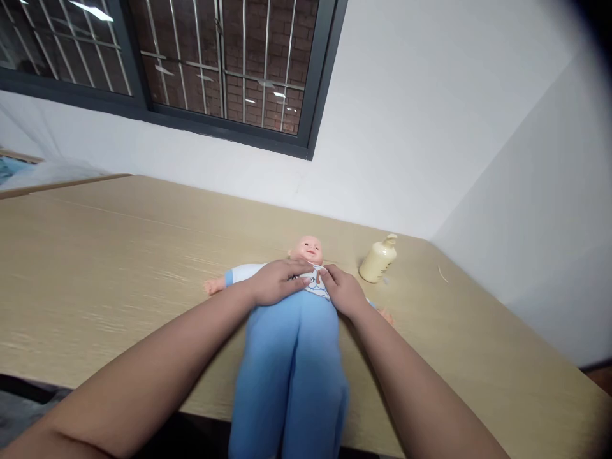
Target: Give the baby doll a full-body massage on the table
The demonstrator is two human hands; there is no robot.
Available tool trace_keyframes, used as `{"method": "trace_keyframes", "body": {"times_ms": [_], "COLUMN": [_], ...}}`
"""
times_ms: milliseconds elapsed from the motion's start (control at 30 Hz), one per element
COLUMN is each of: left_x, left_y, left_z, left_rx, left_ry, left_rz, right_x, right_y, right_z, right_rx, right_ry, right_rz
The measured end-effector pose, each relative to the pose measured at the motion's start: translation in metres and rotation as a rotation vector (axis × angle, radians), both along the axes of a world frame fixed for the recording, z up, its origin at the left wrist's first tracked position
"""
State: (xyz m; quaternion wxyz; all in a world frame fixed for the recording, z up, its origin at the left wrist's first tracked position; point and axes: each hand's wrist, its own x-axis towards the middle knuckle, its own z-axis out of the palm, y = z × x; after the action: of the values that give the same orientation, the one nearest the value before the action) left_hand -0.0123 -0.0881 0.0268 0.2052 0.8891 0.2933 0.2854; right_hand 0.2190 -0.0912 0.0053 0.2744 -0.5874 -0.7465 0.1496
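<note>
Head view, table: the wide wood-toned table (119, 242) carries everything you are handling, set against the white wall beneath the barred window (224, 64).
Doll: the doll (300, 319) lies on its back in the middle of the table, head toward the wall, so its chest faces up within your reach.
Trousers: the blue trousers (313, 376) point toward you and run past the near edge, probably because the doll lies close to you.
Left hand: your left hand (277, 280) rests flat over the chest, fingers extended, thumb apart, which likely steadies the body.
Right hand: your right hand (345, 290) bears on the opposite side; you cannot tell whether its fingertips pinch the shirt (315, 280).
Bottle: the cream bottle (379, 261) stands upright beyond your right hand, apart from the doll, seemingly kept within reach.
Strip: a thin pale strip (443, 274) lies farther right, touching nothing else.
</note>
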Motion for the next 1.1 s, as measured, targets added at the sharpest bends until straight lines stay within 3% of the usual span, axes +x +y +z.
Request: {"method": "trace_keyframes", "body": {"times_ms": [133, 233, 367, 467, 533, 600, 667, 833, 967, 1100], "left_x": [-0.009, -0.013, -0.013, -0.012, -0.012, -0.013, -0.015, -0.013, -0.012, -0.014], "left_y": [0.015, 0.021, 0.021, 0.020, 0.020, 0.021, 0.021, 0.016, 0.012, 0.013], "left_z": [-0.013, -0.019, -0.021, -0.021, -0.022, -0.024, -0.024, -0.016, -0.012, -0.016], "left_rx": [-0.158, -0.212, -0.181, -0.168, -0.164, -0.153, -0.114, 0.033, 0.031, -0.008], "left_ry": [-0.188, -0.220, -0.233, -0.263, -0.273, -0.267, -0.235, -0.138, -0.100, -0.144], "left_rz": [0.136, 0.230, 0.320, 0.329, 0.317, 0.286, 0.223, 0.153, 0.168, 0.201], "right_x": [0.001, 0.003, 0.003, -0.007, -0.019, -0.033, -0.044, -0.045, -0.034, -0.023], "right_y": [-0.002, 0.000, -0.002, -0.018, -0.034, -0.050, -0.059, -0.053, -0.046, -0.040], "right_z": [0.001, -0.002, -0.003, 0.007, 0.017, 0.025, 0.029, 0.025, 0.022, 0.021], "right_rx": [0.008, 0.048, 0.244, 0.457, 0.502, 0.452, 0.357, 0.150, 0.021, -0.019], "right_ry": [0.019, 0.046, 0.125, 0.140, 0.097, -0.004, -0.130, -0.226, -0.219, -0.154], "right_rz": [0.024, 0.043, 0.073, 0.214, 0.382, 0.576, 0.670, 0.475, 0.376, 0.273]}}
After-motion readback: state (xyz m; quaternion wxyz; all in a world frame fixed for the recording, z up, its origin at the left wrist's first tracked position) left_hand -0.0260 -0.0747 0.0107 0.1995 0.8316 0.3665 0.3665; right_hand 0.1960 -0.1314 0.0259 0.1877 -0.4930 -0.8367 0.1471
